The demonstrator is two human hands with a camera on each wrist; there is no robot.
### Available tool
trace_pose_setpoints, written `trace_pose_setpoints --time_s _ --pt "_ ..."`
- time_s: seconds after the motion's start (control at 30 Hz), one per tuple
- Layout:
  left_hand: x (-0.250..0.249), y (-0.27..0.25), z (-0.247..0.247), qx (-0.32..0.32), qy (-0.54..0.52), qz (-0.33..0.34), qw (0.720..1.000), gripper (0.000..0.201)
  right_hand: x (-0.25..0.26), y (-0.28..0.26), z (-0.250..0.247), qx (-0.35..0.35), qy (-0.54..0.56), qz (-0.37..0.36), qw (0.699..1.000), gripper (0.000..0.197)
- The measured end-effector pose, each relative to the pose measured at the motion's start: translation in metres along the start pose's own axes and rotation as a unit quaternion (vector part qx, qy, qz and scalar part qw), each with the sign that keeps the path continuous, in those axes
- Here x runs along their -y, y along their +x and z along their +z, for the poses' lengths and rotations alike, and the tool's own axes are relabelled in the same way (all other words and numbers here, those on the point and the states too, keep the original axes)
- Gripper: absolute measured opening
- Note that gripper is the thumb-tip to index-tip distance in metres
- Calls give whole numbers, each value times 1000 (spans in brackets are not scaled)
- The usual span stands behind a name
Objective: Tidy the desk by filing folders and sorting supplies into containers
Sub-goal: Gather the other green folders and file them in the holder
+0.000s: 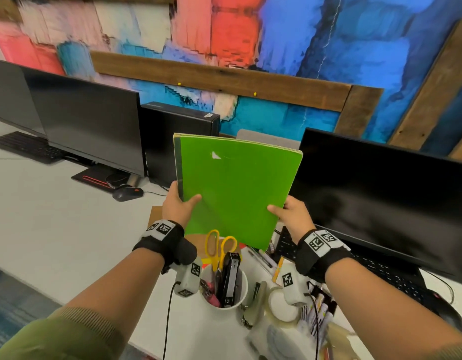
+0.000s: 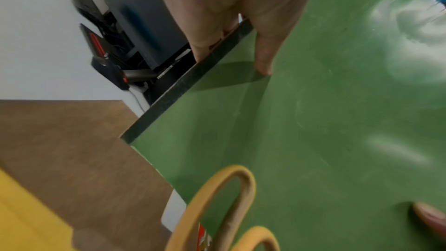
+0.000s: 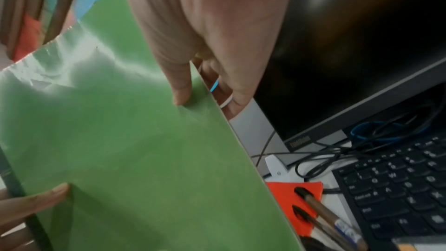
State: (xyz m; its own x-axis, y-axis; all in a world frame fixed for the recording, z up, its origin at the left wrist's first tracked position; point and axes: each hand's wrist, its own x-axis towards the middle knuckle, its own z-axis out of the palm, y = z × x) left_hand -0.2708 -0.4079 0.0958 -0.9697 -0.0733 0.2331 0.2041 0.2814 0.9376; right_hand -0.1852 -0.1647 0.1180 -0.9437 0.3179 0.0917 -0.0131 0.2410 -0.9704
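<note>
I hold a stack of folders with a bright green folder (image 1: 235,188) on top, raised and tilted above the desk between two monitors. My left hand (image 1: 179,203) grips its left, dark-spined edge, thumb on the green cover (image 2: 313,121) and fingers behind. At the opposite edge my right hand (image 1: 289,214) pinches the stack the same way, thumb on the cover (image 3: 132,150). Below stands a white cup (image 1: 224,289) holding yellow-handled scissors (image 1: 220,245), a black stapler (image 1: 231,276) and pink items.
A black monitor (image 1: 380,201) and keyboard (image 1: 380,268) stand at the right. Another monitor (image 1: 81,126), a computer tower (image 1: 167,136) and a mouse (image 1: 127,193) are at the left. Pens (image 3: 325,217), an orange paper (image 3: 289,203), tape and markers (image 1: 318,313) crowd the near desk. A brown folder (image 2: 60,150) lies under the stack.
</note>
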Motion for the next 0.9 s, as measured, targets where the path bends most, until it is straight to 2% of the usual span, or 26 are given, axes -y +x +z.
trace_pose_setpoints --time_s 0.1,0.23,0.53,0.7,0.8,0.9 --pt "-15 -5 8 27 -6 27 999 55 5 -12 -18 -28 9 -23 999 27" --pt "-35 -16 24 25 -11 59 998 57 10 -30 -40 -56 1 -42 998 26" --pt "-93 -65 71 67 -29 130 989 46 17 -82 -117 -131 33 -72 988 28" --pt "-100 -94 105 145 -46 85 985 68 12 -114 -169 -133 44 -64 988 32" --pt "-102 -123 129 209 -51 59 975 66 5 -137 -207 -137 53 -52 988 35" --pt "-97 -152 156 244 15 39 969 68 -2 -160 -241 -135 67 -42 988 34"
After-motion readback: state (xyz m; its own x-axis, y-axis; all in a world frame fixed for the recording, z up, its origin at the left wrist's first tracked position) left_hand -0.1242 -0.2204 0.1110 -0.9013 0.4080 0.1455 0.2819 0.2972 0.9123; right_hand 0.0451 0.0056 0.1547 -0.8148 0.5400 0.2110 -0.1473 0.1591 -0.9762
